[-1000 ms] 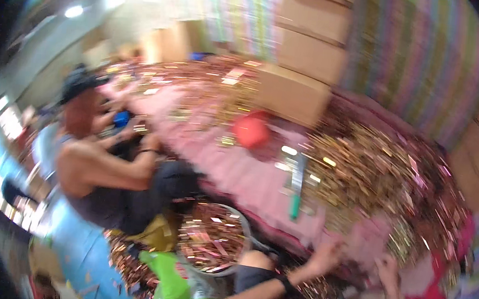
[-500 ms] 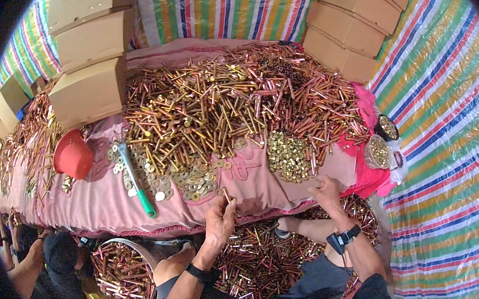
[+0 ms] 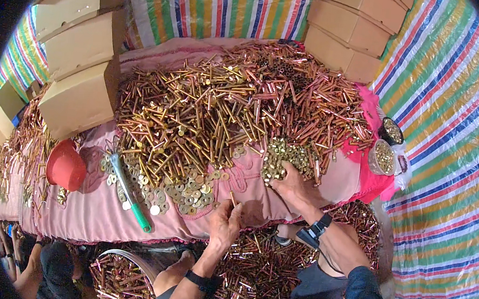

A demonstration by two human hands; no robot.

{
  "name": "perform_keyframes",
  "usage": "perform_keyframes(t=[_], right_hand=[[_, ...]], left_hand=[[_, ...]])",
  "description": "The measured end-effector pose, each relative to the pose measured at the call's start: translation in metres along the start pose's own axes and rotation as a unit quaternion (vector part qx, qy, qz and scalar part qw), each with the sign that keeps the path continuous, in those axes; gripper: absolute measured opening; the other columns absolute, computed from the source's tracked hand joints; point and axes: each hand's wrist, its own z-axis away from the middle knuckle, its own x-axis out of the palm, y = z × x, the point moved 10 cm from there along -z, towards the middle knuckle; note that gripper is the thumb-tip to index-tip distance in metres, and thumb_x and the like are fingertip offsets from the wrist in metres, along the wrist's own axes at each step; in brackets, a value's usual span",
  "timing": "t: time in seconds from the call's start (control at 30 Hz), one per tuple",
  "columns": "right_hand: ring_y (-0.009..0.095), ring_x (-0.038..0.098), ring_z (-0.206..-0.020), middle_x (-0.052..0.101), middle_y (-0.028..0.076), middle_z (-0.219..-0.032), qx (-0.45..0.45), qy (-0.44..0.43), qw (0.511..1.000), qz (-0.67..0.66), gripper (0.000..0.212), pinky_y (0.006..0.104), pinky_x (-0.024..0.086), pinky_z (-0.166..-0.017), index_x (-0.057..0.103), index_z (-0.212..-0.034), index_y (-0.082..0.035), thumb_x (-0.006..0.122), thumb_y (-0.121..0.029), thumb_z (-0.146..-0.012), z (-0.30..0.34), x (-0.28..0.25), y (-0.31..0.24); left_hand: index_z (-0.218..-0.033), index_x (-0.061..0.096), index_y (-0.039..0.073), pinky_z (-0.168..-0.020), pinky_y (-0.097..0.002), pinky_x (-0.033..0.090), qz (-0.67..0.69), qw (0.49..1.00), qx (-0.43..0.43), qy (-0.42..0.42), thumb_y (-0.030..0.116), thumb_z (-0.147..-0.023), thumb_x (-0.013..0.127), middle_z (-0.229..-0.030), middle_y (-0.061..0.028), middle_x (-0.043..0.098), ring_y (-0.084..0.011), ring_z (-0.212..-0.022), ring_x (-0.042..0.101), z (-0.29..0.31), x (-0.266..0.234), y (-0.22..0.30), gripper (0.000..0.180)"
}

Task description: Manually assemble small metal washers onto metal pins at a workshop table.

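My left hand (image 3: pixel 224 224) is closed near the front edge of the pink cloth, pinching a slim copper-coloured bolt (image 3: pixel 232 197) that points up and away. To the right, my right hand (image 3: pixel 292 183) reaches onto a heap of small brass-coloured nuts (image 3: pixel 286 152). Its fingers are bent down among the nuts, and their tips are partly hidden, so what they hold cannot be made out. Beyond both hands spreads a large pile of bolts and metal sleeves (image 3: pixel 220 110). Flat washers (image 3: pixel 192 192) lie in a patch left of my left hand.
A green-handled tool (image 3: pixel 139 218) and a red bucket (image 3: pixel 66 166) stand to the left. Cardboard boxes (image 3: pixel 79 102) are stacked behind them. Two small tubs (image 3: pixel 382 157) sit far right. Below are a bucket of bolts (image 3: pixel 123 274) and another person's arm (image 3: pixel 32 271).
My right hand has moved left from the right edge of the nut heap, and its fingers now press into it. My left hand keeps the bolt, shifted slightly right.
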Motion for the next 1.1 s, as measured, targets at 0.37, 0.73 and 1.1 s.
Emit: perform_keyframes(t=[0.37, 0.73, 1.1], right_hand=[[0.027, 0.072, -0.101, 0.066, 0.019, -0.124, -0.058, 0.060, 0.989, -0.119, 0.048, 0.0355, 0.058, -0.085, 0.057, -0.132, 0.002, 0.066, 0.001, -0.085, 0.006, -0.025, 0.023], [0.040, 0.060, -0.095, 0.061, 0.022, -0.098, -0.107, 0.015, 0.981, 0.160, 0.027, 0.0482, 0.050, -0.082, 0.067, -0.106, 0.002, 0.072, -0.012, -0.083, 0.043, -0.022, 0.014], [0.039, 0.064, -0.088, 0.065, 0.022, -0.093, -0.098, 0.032, 0.989, 0.105, 0.023, 0.0467, 0.051, -0.080, 0.068, -0.106, 0.000, 0.066, -0.005, -0.084, 0.042, -0.041, 0.014]], left_hand=[[-0.100, 0.066, -0.001, -0.059, -0.0282, 0.048, 0.061, 0.996, -0.065, 0.015, 0.022, -0.102, 0.062, -0.074, -0.0027, 0.064, -0.0101, -0.066, 0.058, -0.006, 0.006, -0.025, 0.024], [-0.107, 0.067, -0.001, -0.054, -0.0258, 0.046, 0.063, 0.995, -0.078, 0.018, 0.023, -0.104, 0.060, -0.073, -0.0014, 0.064, -0.0081, -0.063, 0.060, -0.011, 0.009, -0.023, 0.026], [-0.109, 0.065, 0.001, -0.053, -0.0255, 0.047, 0.107, 0.993, -0.029, 0.050, 0.020, -0.104, 0.061, -0.074, 0.0014, 0.064, -0.0084, -0.061, 0.058, -0.015, 0.015, -0.022, 0.020]])
